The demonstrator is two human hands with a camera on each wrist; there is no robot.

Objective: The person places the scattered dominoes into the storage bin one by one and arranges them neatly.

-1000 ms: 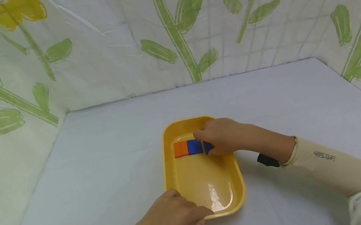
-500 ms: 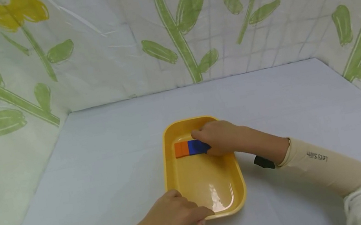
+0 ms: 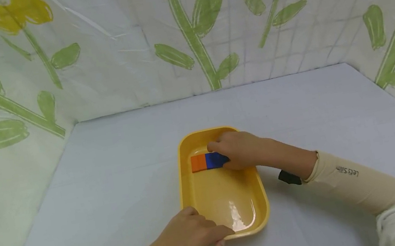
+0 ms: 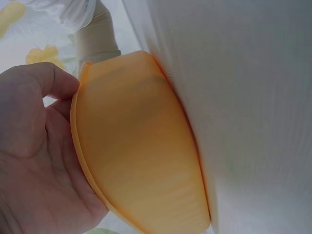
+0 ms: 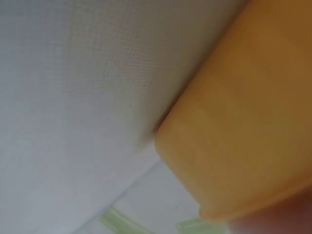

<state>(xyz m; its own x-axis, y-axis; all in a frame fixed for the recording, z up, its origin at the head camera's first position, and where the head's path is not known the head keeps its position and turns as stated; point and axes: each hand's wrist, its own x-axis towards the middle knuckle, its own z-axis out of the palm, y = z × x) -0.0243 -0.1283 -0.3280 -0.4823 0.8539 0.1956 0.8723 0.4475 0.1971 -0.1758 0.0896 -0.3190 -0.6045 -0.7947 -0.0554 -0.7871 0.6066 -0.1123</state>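
A yellow plastic tray (image 3: 225, 196) stands on the table. Inside it, an orange square tile (image 3: 198, 163) touches a blue square tile (image 3: 213, 160) in a row. My right hand (image 3: 242, 149) reaches into the tray and pinches a second blue tile, mostly hidden by the fingers, against the row's right end. At the near left corner my left hand (image 3: 193, 240) grips the tray's rim. In the left wrist view the left hand (image 4: 41, 146) holds the rim beside the tray's outer wall (image 4: 139, 141). The right wrist view shows mostly the tray's outside (image 5: 243, 117).
A pale cloth covers the table (image 3: 114, 189). Behind and at both sides hangs a white curtain (image 3: 108, 59) with painted flowers. A black strap (image 3: 289, 177) is at the right wrist, below a beige sleeve (image 3: 352, 177).
The right hand has moved slightly left, bringing its blue tile up to the other blue one and closing the gap. Over the last half second almost nothing moves. The left hand stays on the rim.
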